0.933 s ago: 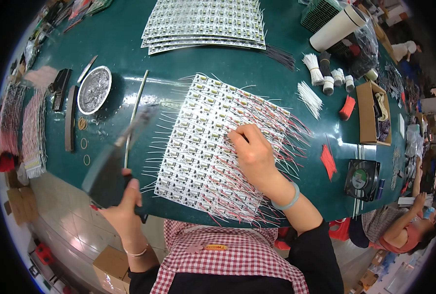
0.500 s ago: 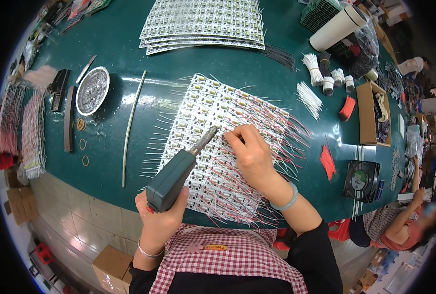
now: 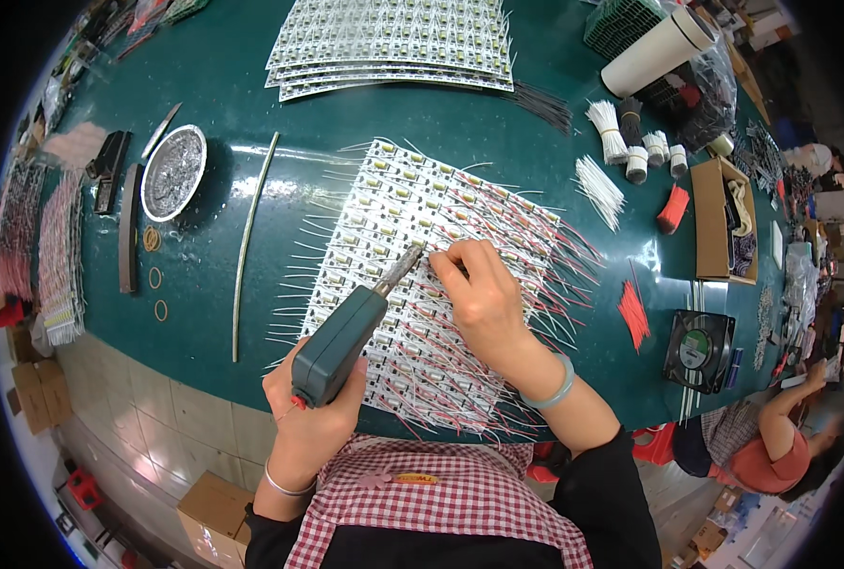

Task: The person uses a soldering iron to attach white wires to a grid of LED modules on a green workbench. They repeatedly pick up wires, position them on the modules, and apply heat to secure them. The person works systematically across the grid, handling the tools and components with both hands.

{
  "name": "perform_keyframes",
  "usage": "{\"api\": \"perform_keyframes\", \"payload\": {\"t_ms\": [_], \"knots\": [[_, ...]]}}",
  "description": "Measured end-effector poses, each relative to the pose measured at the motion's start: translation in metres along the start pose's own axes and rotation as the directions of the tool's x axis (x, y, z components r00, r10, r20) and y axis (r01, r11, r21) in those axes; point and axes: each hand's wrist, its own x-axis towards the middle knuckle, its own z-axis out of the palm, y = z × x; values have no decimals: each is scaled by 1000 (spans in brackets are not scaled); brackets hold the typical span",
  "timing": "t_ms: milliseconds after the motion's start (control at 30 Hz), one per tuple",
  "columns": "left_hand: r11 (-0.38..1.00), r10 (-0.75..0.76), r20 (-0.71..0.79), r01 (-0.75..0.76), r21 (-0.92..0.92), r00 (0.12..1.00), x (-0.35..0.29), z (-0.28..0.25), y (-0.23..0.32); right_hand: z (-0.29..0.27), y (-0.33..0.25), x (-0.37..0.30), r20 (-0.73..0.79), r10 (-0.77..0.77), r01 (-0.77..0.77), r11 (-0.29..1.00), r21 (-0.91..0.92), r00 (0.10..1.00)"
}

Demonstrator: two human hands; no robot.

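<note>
My left hand (image 3: pixel 316 403) is wrapped round the handle of a dark green soldering gun (image 3: pixel 341 343). Its grey tip points up and right and meets, or nearly meets, the middle of a white circuit board panel (image 3: pixel 370 204). Rows of small parts cover this panel; white wires stick out on its left and many red and white wires (image 3: pixel 569 248) on its right. Just right of the tip, my right hand (image 3: pixel 486 299) is closed in a pinch low over the board. Whatever sits between those fingertips is too small to make out.
Stacked circuit panels (image 3: pixel 394 47) lie at the back. On the left are a foil-like bowl (image 3: pixel 175 173), rubber bands and a long thin rod (image 3: pixel 254 248). To the right are wire bundles (image 3: pixel 600 192), a white bottle (image 3: pixel 657 53), a cardboard box (image 3: pixel 711 223) and a fan (image 3: pixel 699 351).
The soldering gun has shifted slightly to the right and up, its tip staying by my right fingertips. My right hand has barely moved. A person at the far right has changed posture.
</note>
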Motion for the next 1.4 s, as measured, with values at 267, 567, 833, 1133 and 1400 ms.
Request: {"api": "perform_keyframes", "payload": {"t_ms": [267, 567, 833, 1133, 1400], "knots": [[1000, -5, -2, 5, -17, 1000, 3, 1, 4, -1, 1, 0, 3, 15, -15, 1000, 28, 1000], [1000, -20, 52, 20, -5, 998, 13, -5, 8, -3, 0, 2, 8, 22, -22, 999, 28, 1000], [1000, -14, 83, 13, 3, 996, 18, -11, 5, 0, -1, 3, 2, 11, -11, 1000, 12, 1000], [927, 376, -512, -299, 229, 773, 46, -98, 19, 0, -4, 5, 2, 6, -6, 1000, 27, 1000], [995, 47, -566, 10, 98, 823, 93, -151, -44, -2, -1, 1, 37, 45, -47, 998, 39, 998]]}}
